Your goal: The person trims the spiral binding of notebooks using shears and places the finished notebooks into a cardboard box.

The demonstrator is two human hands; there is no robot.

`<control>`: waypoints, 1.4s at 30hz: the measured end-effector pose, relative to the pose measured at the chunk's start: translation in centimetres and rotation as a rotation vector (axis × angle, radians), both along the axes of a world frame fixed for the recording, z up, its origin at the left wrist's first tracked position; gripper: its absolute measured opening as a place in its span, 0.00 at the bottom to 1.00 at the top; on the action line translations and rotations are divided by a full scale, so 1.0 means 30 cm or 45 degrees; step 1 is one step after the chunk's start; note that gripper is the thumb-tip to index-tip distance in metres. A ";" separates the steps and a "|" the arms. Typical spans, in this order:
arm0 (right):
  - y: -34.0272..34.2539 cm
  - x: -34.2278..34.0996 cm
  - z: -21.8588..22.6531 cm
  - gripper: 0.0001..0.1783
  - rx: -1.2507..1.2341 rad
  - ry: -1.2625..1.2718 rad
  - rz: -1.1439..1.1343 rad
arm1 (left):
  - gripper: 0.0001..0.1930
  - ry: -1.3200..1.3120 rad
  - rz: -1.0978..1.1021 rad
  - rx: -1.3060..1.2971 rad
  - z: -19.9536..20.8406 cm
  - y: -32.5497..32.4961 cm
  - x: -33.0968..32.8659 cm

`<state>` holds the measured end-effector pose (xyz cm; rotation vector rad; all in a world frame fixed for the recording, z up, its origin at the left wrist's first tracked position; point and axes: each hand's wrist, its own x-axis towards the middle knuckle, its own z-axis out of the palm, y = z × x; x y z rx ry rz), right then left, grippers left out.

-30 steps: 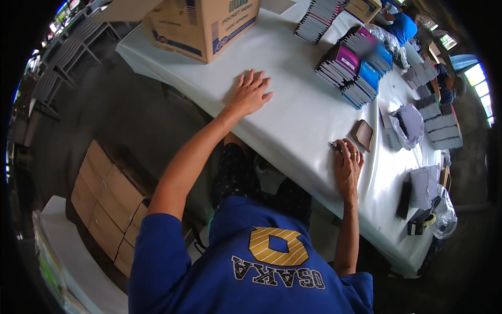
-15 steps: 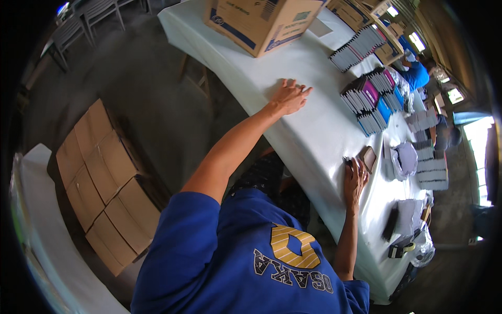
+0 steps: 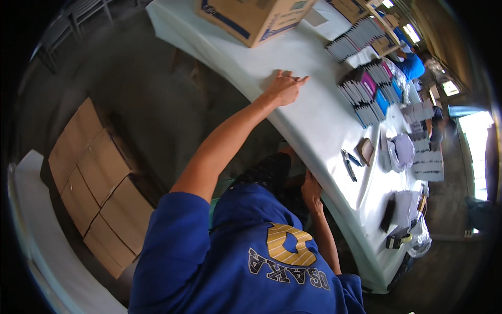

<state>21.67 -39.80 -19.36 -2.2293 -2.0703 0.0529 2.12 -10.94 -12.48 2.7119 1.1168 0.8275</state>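
My left hand [image 3: 284, 88] rests on the white-covered table [image 3: 308, 116], holding nothing, its fingers apart and the index finger stretched out. Low at the table's near edge is my right hand [image 3: 312, 191], close to my leg. Its fingers are mostly hidden there, so what they do does not show. A pair of pliers [image 3: 349, 166] with dark handles lies on the cover beyond that edge. Right beside it sits a small brown wallet-like item [image 3: 366, 150]. Ahead of my left hand stands a large cardboard box [image 3: 256, 20] with blue markings.
Several rows of stacked books [image 3: 368, 89] line the table's far side, near a plastic-wrapped bundle [image 3: 401, 152]. A tape dispenser [image 3: 396, 241] lies at the right end. Cardboard boxes [image 3: 102, 188] stand at the left. A person in blue [image 3: 412, 67] is across the table.
My right hand has left the pliers and drawn back to the table's near edge, leaving them lying on the cover. My left hand stays on the table, its fingers slightly more curled.
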 end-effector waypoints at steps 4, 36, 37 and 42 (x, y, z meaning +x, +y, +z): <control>-0.047 0.216 -0.143 0.27 0.153 -0.121 -0.023 | 0.26 -0.114 -0.049 0.025 0.038 0.014 0.039; -0.222 0.227 -0.319 0.24 0.081 -0.592 0.190 | 0.21 0.195 0.110 0.215 0.071 -0.037 0.077; -0.166 0.225 -0.255 0.23 0.054 -0.239 0.140 | 0.21 0.217 0.119 0.187 0.093 -0.046 0.054; -0.055 0.208 0.008 0.21 -0.192 0.435 -0.161 | 0.22 0.257 0.137 0.001 0.144 -0.046 0.039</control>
